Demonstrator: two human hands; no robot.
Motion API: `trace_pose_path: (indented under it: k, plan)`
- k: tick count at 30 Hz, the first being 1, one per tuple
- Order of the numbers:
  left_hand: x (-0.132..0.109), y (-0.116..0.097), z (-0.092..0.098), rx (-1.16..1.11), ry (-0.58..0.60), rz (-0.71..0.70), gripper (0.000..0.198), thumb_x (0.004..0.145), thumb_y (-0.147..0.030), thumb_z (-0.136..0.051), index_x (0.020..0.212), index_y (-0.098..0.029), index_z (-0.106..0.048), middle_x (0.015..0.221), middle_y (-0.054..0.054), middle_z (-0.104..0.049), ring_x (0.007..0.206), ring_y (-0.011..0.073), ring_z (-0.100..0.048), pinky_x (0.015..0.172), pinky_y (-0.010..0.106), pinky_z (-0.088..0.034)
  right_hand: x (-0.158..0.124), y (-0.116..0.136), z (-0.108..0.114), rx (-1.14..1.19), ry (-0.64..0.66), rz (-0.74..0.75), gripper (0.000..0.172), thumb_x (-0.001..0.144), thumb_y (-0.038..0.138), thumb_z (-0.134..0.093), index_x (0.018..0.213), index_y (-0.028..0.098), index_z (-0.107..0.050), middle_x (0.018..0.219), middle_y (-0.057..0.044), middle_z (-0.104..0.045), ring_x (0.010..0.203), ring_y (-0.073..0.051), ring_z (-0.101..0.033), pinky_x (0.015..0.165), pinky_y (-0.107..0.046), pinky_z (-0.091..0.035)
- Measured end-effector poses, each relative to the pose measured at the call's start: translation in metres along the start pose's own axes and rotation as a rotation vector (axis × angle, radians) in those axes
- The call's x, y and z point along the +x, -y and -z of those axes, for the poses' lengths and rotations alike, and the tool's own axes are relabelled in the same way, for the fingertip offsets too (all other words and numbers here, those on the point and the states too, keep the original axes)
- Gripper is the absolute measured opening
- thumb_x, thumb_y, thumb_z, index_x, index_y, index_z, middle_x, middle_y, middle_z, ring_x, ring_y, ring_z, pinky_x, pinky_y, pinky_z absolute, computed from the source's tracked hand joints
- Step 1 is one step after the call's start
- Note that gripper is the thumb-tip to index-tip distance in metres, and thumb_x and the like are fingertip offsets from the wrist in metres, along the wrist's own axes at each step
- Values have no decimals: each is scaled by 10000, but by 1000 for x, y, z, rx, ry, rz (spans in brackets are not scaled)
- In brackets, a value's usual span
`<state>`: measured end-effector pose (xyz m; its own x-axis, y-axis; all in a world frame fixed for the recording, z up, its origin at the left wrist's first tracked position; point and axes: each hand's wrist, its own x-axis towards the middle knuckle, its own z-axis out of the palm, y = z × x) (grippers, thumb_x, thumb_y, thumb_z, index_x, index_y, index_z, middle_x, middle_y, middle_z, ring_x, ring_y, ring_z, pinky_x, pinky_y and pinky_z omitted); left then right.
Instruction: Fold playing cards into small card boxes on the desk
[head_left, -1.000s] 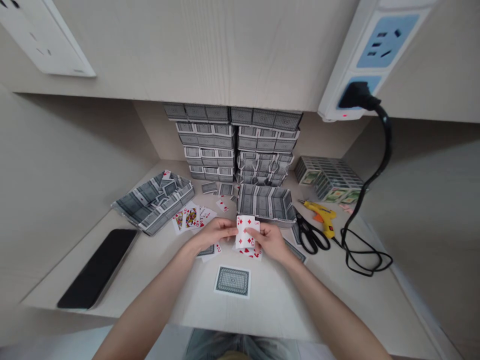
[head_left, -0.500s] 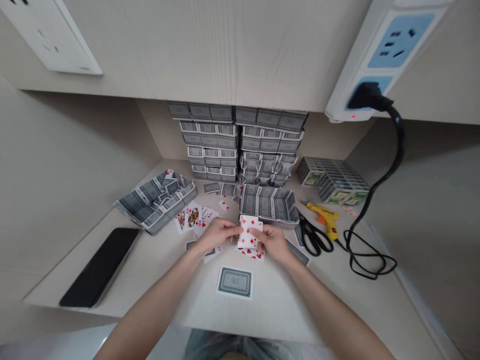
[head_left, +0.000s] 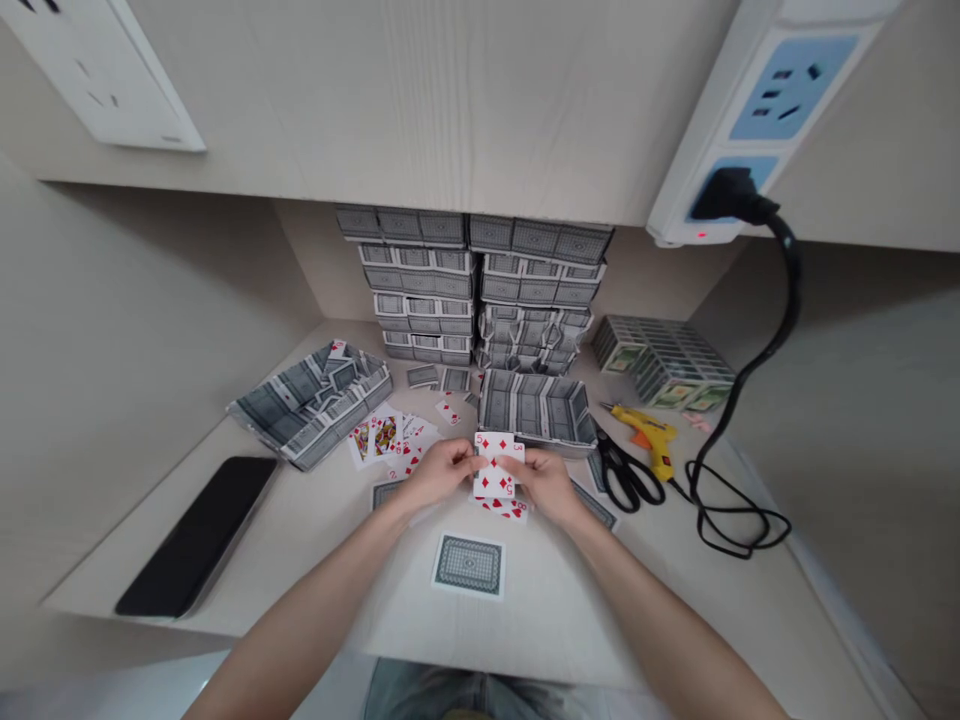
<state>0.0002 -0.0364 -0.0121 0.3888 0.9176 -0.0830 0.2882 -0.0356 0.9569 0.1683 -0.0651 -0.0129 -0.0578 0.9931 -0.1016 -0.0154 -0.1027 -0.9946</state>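
Both hands pinch playing cards (head_left: 495, 484) held face up, a five of diamonds in front with the edge of another card behind it. My left hand (head_left: 442, 472) grips the left edge. My right hand (head_left: 549, 482) grips the right side, thumb on the face. Just beneath lies a red heart card (head_left: 501, 507), partly covered. Nearer to me, a single card (head_left: 469, 566) rests back up on the desk. Behind the hands stands an open tray made of cards (head_left: 534, 410).
Left are a card-built tray (head_left: 300, 405) with card pieces in it, loose cards (head_left: 386, 436) and a black phone (head_left: 196, 535). Right are black scissors (head_left: 630, 478), a yellow glue gun (head_left: 649, 432) with its cord, and packed card boxes (head_left: 664, 360). Stacked card-built boxes (head_left: 427, 285) stand behind.
The front five of diamonds has shifted slightly left against the card behind, uncovering more of that card's right edge. Both hands stay in nearly the same place.
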Motion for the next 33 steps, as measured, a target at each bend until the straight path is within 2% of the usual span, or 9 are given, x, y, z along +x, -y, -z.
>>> trace_pose_path:
  k: [4, 7, 14, 17, 20, 23, 28, 33]
  plan:
    - [2, 6, -7, 17, -39, -77, 339, 740, -461, -476, 614, -147, -450, 534, -53, -414, 516, 82, -376, 488, 190, -288, -1, 2, 0, -13, 20, -12, 388, 567, 472, -689, 473, 133, -525, 318, 70, -383, 281, -30, -257, 286, -187, -162]
    - [1, 8, -13, 107, -132, -119, 361, 793, -456, -399, 623, -144, -463, 548, -44, -410, 532, 85, -363, 492, 195, -285, -1, -2, -1, -21, 36, -17, 404, 590, 490, -665, 473, 139, -503, 326, 71, -374, 279, -28, -252, 283, -186, -165]
    - [-6, 5, -16, 323, -253, -163, 417, 827, -429, -355, 529, -145, -417, 497, -41, -368, 500, 76, -314, 474, 201, -247, 0, -12, 0, -87, 96, -6, 428, 631, 502, -625, 449, 146, -472, 310, 60, -386, 267, -33, -270, 289, -183, -178]
    - [-6, 3, -12, 277, -262, -192, 416, 828, -430, -357, 530, -145, -408, 513, -41, -368, 510, 74, -317, 476, 195, -254, 0, -11, 0, -95, 117, 1, 419, 650, 505, -606, 471, 144, -491, 316, 53, -408, 266, -36, -284, 291, -183, -178]
    - [-4, 3, -9, 163, -222, -229, 394, 822, -443, -368, 579, -143, -446, 553, -34, -416, 535, 78, -350, 496, 192, -290, -1, -9, -3, -112, 138, 21, 418, 675, 505, -582, 480, 146, -492, 310, 58, -396, 270, -38, -286, 297, -182, -192]
    - [-2, 4, -10, 135, -237, -211, 410, 818, -463, -360, 571, -147, -443, 534, -35, -414, 518, 79, -347, 481, 193, -286, -2, -9, -5, -141, 137, 41, 434, 681, 510, -573, 460, 152, -468, 309, 60, -386, 279, -38, -285, 307, -182, -218]
    - [-4, 2, -16, 330, -339, -183, 430, 836, -441, -315, 525, -156, -397, 487, -37, -390, 494, 78, -349, 464, 196, -260, -3, -11, -7, -154, 118, 18, 442, 662, 524, -589, 460, 155, -455, 315, 60, -395, 280, -42, -303, 302, -182, -226]
    - [-4, 2, -16, 375, -366, -149, 480, 835, -467, -291, 492, -152, -409, 448, -21, -415, 464, 81, -361, 449, 202, -259, -7, -2, -7, -111, 193, -4, 418, 667, 516, -591, 498, 144, -503, 336, 60, -431, 279, -42, -319, 305, -179, -233]
